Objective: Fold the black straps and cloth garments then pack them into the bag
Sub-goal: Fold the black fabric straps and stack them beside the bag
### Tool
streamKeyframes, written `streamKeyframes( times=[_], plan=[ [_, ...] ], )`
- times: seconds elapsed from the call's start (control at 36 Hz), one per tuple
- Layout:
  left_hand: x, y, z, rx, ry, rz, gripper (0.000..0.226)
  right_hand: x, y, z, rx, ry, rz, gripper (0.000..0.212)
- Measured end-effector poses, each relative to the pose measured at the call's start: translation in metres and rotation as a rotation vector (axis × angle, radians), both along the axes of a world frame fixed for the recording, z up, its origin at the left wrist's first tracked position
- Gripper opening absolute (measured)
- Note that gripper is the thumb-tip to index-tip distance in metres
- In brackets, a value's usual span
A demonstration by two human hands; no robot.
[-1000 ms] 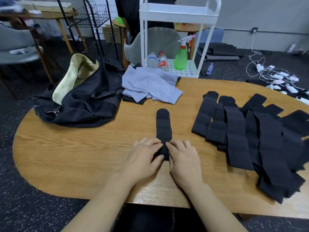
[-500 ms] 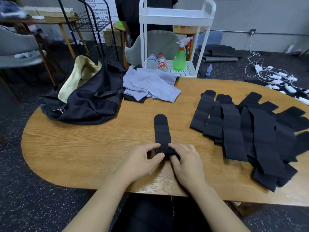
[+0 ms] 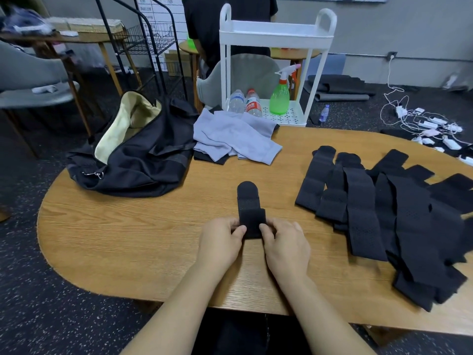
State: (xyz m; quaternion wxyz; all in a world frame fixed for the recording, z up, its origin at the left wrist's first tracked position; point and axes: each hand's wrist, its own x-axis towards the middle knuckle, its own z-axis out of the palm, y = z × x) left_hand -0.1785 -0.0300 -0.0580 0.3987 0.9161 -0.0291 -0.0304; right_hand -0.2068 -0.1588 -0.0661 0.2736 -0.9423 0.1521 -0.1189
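Note:
A single black strap [image 3: 249, 206] lies in the middle of the wooden table [image 3: 143, 234], its near end folded back over itself. My left hand [image 3: 220, 242] pinches the folded end from the left and my right hand [image 3: 286, 244] pinches it from the right. A pile of several black straps [image 3: 384, 213] is spread over the right side of the table. Grey cloth garments [image 3: 235, 138] lie at the far edge over a black one. The black bag [image 3: 135, 155] sits open at the far left, showing its cream lining.
A white trolley [image 3: 276, 39] with two water bottles and a green spray bottle [image 3: 280, 98] stands behind the table. A grey chair and a person in black are beyond it. Chargers and cables [image 3: 430, 124] lie on the floor at the right.
Both hands have lifted the strap's near end and rolled it forward over the strap, so the visible strap is shorter. My view has shifted slightly.

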Motion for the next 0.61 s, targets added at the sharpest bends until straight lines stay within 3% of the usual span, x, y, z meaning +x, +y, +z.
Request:
streamKeyframes(
  times=[0.39,0.5,0.61],
  plan=[
    [0.015,-0.004,-0.002,0.191,-0.016,0.056,0.018,0.010,0.000,-0.001,-0.166,-0.003,0.056,0.025],
    [0.010,-0.001,-0.003,0.233,-0.150,-0.014,0.019,0.012,-0.004,-0.012,-0.308,-0.147,0.125,0.016],
    [0.012,0.006,-0.011,0.321,-0.329,-0.210,0.031,0.014,-0.012,-0.019,-0.473,-0.354,0.248,0.011]
  ],
)
